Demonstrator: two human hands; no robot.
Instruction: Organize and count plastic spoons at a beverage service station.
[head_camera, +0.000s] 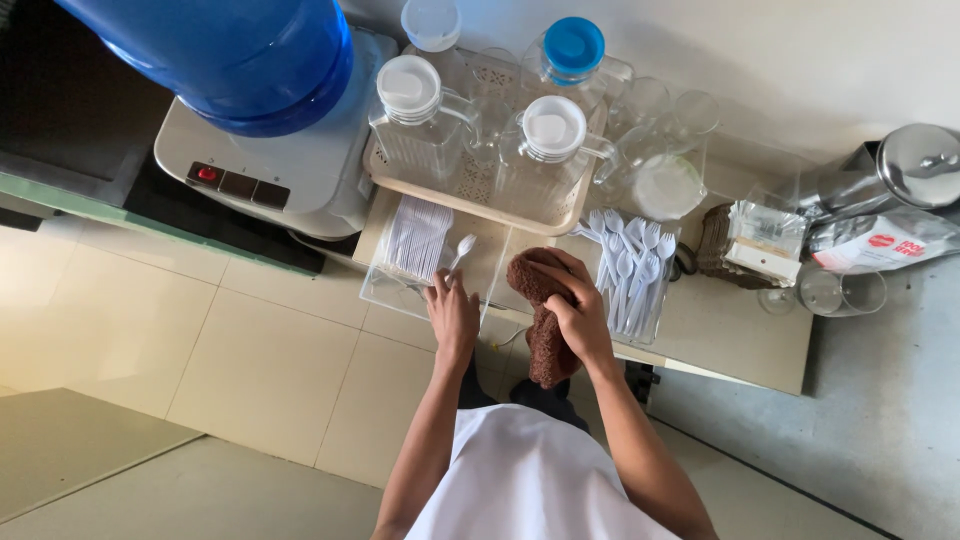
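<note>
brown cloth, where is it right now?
Head view, centre: the brown cloth is gripped in the right hand, between the plastic spoons and plastic forks.

The bench (720, 340) is crowded along its back: a tray (470, 195) packed with lidded glass jugs (415, 125) blocks any reach toward the wall. Plastic forks (630, 265) fill the clear box just right of the hands, stacked spoons (415, 238) the left one. The water dispenser (270, 150) hems the left side. Bare bench lies open at the front right, before the basket (735, 255).
</note>
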